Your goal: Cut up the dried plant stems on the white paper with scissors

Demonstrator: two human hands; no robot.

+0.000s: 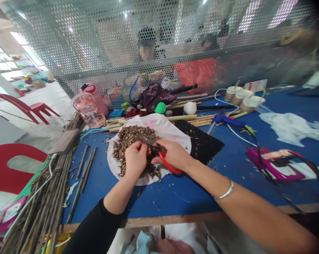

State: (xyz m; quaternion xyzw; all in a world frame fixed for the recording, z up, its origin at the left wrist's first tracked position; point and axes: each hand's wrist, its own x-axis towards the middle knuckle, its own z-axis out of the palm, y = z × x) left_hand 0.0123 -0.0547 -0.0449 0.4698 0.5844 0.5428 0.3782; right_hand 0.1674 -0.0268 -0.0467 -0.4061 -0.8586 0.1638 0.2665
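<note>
My right hand (176,153) grips a pair of red-handled scissors (166,164), with the dark blades pointing left. Close by the blades, my left hand (136,158) is closed in a pinch; whatever it holds is too small and hidden to make out. Both hands are over a heap of brown dried plant pieces (124,141). The heap lies on a round white sheet (176,135), which has faint pink patches.
Bundled sticks (47,190) line the table's left side. A black sheet (207,144), a blue glue gun (232,120) and a purple device (273,164) lie rightward. A pink jug (97,100) and yarn balls (189,108) stand behind, before a perforated metal screen (109,46). People are beyond it.
</note>
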